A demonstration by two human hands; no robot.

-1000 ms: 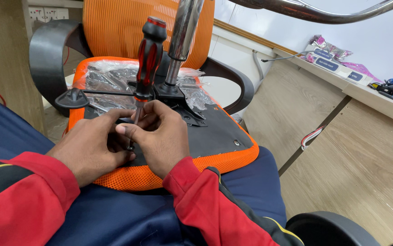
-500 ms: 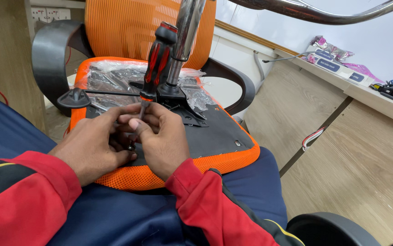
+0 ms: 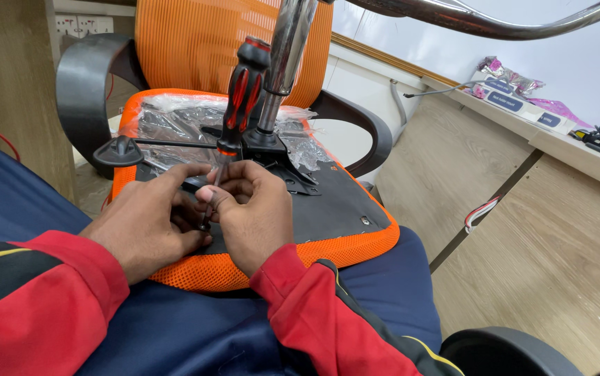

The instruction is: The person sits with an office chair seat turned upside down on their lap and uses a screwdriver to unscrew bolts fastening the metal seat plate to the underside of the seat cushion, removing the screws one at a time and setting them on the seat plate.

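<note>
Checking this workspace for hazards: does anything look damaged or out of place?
A red-and-white wire pokes loose from the gap between the wooden panels. The plastic wrap on the overturned chair seat is torn and crumpled.

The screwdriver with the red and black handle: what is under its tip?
The screwdriver stands tilted on the black underside of the chair seat. The left hand and right hand surround its shaft, so the tip and any screw stay hidden.
</note>
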